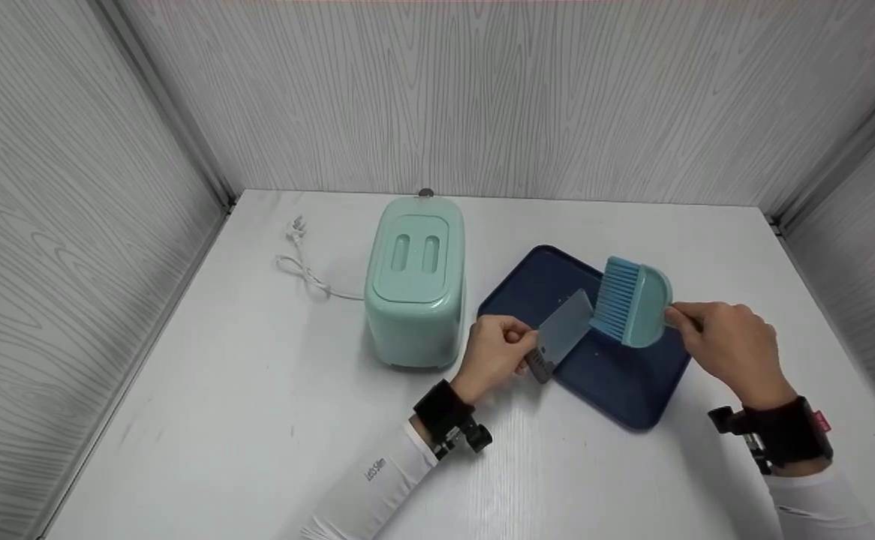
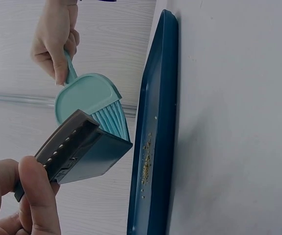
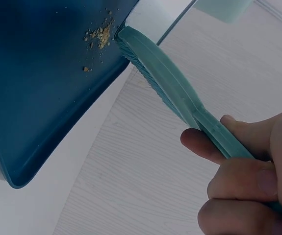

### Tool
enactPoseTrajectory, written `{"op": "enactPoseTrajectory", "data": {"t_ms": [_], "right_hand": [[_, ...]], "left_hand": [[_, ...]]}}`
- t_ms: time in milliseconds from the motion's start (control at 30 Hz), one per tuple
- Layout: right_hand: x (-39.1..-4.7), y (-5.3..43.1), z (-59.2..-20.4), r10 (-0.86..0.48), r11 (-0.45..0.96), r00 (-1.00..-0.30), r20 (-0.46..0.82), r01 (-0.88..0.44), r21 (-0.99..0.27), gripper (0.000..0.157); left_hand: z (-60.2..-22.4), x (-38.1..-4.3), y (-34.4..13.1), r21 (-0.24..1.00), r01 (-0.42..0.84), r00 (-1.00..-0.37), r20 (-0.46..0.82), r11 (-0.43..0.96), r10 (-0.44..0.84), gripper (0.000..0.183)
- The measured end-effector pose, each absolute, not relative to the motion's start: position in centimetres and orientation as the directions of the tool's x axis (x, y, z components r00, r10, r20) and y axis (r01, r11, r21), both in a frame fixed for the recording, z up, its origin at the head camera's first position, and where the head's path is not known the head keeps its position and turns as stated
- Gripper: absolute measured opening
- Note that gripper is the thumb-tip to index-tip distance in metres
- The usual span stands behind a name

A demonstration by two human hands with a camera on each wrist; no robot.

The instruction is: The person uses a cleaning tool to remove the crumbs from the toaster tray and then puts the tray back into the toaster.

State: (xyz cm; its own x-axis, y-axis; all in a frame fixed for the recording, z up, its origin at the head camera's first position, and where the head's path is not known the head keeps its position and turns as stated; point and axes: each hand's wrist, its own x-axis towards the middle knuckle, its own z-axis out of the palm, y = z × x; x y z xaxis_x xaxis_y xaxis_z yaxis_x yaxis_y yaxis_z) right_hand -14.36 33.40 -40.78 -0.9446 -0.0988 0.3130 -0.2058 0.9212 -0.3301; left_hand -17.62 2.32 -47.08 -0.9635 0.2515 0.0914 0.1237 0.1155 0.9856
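Note:
My left hand (image 1: 494, 345) pinches the dark grey end of a flat metal crumb tray (image 1: 566, 328), tilted over a navy blue tray (image 1: 617, 390). From the right, my right hand (image 1: 734, 345) grips the handle of a mint-green brush (image 1: 647, 307). Its blue bristles (image 2: 112, 120) are at the crumb tray's far edge, above the navy tray. The right wrist view shows thumb and fingers curled around the brush handle (image 3: 224, 137). Brown crumbs (image 3: 100, 37) lie in a small heap on the navy tray, below the bristles.
A mint-green toaster (image 1: 416, 285) with a lid stands left of the navy tray. Its white cord and plug (image 1: 306, 274) lie on the white table (image 1: 220, 390). Wood-grain panels (image 1: 482, 97) enclose the back and sides.

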Motion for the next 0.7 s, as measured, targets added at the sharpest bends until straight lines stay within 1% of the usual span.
{"op": "enactPoseTrajectory", "data": {"t_ms": [400,700], "right_hand": [[-14.3,34.0,-40.5,-0.074,0.933,-0.950,0.304,-0.173,-0.314,0.027],[-14.1,35.0,-40.3,-0.038,0.918,-0.958,0.283,-0.145,-0.370,0.031]], "left_hand": [[-47.1,-17.7,2.3,0.986,0.112,-0.967,0.080,0.123,0.240,0.008],[-46.9,-17.6,2.1,0.986,0.114,-0.968,0.084,0.118,0.235,0.008]]}}
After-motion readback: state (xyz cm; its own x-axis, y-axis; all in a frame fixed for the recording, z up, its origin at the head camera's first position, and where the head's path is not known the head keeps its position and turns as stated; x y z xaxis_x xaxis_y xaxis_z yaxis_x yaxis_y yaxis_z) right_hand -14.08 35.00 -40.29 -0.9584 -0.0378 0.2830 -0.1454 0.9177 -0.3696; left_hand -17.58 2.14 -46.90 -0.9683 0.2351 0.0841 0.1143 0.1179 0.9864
